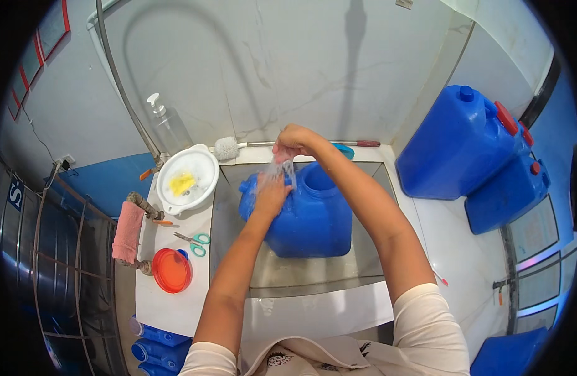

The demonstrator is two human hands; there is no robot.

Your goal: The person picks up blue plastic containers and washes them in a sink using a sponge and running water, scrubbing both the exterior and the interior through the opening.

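A blue plastic jerrycan (312,230) without a cap over its wide mouth (319,178) stands in the sink basin (297,282). My left hand (271,195) rests on its top near the handle, fingers partly hidden by splashing water. Above it, my right hand (293,141) is bent downward with fingers drawn together. Water (280,171) streams from around the right fingers onto the left hand and the jerrycan. Whether the right fingers hold anything is hard to make out.
Left of the basin are a white bowl (208,164) of suds with a yellow sponge (182,184), scissors (194,241) and a red lid (171,270). A long-handled brush (227,148) lies behind. More blue jerrycans (452,145) stand right. Pipes with a pink cloth (127,232) edge the counter.
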